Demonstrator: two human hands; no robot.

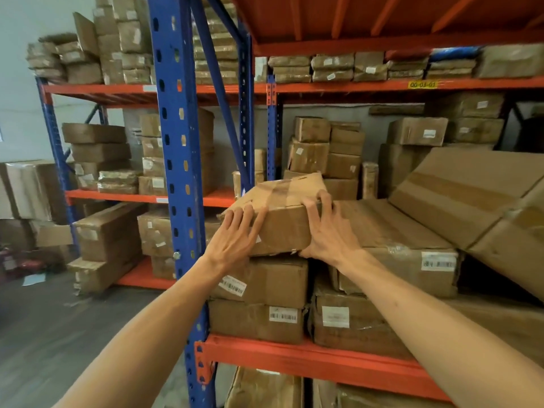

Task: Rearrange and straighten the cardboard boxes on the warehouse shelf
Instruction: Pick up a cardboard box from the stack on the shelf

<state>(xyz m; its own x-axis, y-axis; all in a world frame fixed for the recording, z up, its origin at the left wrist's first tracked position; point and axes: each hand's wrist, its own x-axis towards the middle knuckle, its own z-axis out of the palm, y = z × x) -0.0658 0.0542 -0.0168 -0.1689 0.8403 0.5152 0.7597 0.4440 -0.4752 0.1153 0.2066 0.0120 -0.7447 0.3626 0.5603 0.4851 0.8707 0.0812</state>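
A small taped cardboard box (287, 212) sits skewed on top of a stack of two labelled boxes (265, 285) at the left end of the orange shelf (294, 356). My left hand (235, 234) lies on its near left corner, fingers spread over the top edge. Around the box's right side my right hand (326, 228) is wrapped, with the thumb underneath near the bottom edge. Both hands grip this box. To its right lie long flat boxes (394, 228), and a large box (471, 195) leans tilted across them.
A blue upright post (179, 172) stands just left of the stack. More boxes fill the shelf behind and the rack (141, 195) further left. The grey floor (44, 334) opens to the left, with a paper scrap and red items near the wall.
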